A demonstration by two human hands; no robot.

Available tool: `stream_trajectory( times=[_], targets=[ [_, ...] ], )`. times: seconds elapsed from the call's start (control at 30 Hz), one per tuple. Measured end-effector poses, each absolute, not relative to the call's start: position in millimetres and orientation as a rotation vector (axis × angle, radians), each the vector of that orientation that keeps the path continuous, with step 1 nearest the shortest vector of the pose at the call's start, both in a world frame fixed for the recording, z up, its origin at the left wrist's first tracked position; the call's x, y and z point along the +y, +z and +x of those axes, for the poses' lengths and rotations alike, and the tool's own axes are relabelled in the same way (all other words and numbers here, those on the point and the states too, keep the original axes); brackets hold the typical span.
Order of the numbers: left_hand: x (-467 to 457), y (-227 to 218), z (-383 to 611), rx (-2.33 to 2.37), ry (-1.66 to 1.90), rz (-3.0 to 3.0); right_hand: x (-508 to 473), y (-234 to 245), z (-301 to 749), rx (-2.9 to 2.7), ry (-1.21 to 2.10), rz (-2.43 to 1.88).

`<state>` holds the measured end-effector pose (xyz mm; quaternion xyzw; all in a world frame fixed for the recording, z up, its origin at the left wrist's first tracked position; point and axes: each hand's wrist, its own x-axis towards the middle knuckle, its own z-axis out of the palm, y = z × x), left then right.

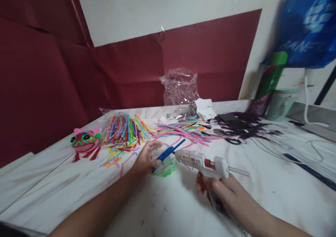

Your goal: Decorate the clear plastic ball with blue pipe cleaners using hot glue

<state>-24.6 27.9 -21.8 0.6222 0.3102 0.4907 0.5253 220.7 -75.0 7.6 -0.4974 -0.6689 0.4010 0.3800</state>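
Observation:
My left hand (149, 159) is closed on a bundle of blue pipe cleaners (166, 153) and a clear, rounded plastic piece (156, 149). Bright green bits (168, 167) show along the plastic's lower side. A white glue gun (199, 161) is gripped in my right hand (222, 191), a clear glue stick (238, 171) jutting from its back. Its nozzle points left, close to the blue bundle; whether they touch I cannot tell.
To the left stands a colourful animal figure (85, 142). Behind my hands lie many coloured pipe cleaners (123, 128) and pink strips (183, 130). Scissors (231, 141), a dark phone (233, 122), purple strands (250, 120) and a pale green mug (280, 104) are at the right.

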Motion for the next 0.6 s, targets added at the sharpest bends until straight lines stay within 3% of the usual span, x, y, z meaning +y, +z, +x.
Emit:
stream_trajectory(
  times=[0.6],
  targets=[
    [24.4,-18.4,-21.6,0.743,1.202,1.463,-75.6,5.5,220.0,-1.683,1.032,-1.252]
  ],
)
